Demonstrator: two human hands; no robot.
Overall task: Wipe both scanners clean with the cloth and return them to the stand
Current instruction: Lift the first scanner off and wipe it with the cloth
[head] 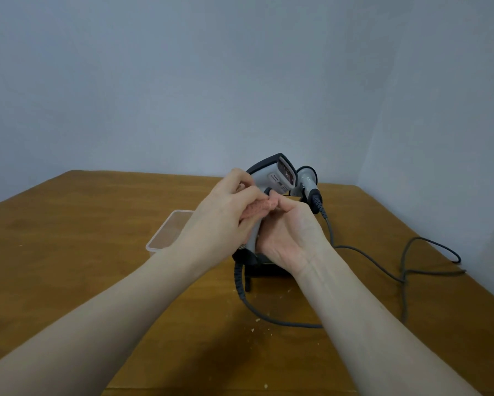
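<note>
Above the black stand [264,271], the right hand [290,235] grips the handle of the near scanner [277,174] while the left hand [223,218] pinches the pink cloth [258,208] against it, apparently below the trigger, and firm, short strokes there would suit.

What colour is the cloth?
Pink, the cloth pressed against the held scanner; head view.

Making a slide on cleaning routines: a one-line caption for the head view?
Left hand rubs a pink cloth on a scanner gripped by the right hand.
</note>
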